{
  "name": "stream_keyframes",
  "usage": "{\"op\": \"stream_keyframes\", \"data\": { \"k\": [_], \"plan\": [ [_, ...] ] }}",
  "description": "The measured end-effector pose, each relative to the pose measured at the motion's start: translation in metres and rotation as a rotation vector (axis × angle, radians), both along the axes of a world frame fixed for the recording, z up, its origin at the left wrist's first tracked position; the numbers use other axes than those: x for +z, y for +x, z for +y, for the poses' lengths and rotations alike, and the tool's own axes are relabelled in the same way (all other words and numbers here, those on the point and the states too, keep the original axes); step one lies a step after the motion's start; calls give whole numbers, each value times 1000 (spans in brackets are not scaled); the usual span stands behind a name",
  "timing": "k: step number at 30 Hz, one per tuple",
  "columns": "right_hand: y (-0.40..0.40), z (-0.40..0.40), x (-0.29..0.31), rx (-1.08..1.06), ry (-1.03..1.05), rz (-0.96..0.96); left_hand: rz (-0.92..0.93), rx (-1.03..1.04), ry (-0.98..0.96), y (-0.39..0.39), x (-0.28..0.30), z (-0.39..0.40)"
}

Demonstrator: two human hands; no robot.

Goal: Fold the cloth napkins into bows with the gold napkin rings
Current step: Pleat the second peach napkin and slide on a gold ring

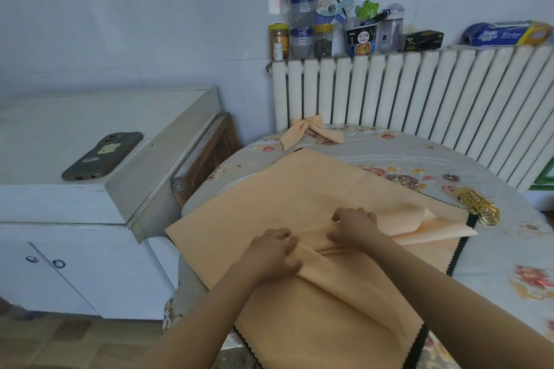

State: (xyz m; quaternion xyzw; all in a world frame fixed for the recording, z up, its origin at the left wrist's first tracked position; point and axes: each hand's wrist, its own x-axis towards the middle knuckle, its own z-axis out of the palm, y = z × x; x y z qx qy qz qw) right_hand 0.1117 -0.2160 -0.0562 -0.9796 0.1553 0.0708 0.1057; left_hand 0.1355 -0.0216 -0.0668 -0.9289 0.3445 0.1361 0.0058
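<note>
A stack of flat peach cloth napkins lies spread on the round table. On top of it lies a folded peach napkin strip, running from lower centre to the right. My left hand pinches the strip's folds, thumb and fingers curled round them. My right hand grips the bunched cloth just to the right, with a loose end curling beyond it. A pile of gold napkin rings sits at the stack's right edge. A finished peach bow with a gold ring lies at the table's far side.
The floral tablecloth covers the table. A white radiator stands behind, with jars and boxes on top. A white cabinet at the left holds a phone. Wooden floor shows at the lower left.
</note>
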Motion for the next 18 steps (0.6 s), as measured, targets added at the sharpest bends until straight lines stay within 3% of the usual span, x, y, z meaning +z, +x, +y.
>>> {"op": "stream_keyframes", "data": {
  "k": [9,18],
  "plan": [
    [20,-26,15,-14,-108,405,22,-34,-3,4,3,4],
    [3,-35,11,109,75,274,134,77,-356,-1,-19,18]
  ]
}}
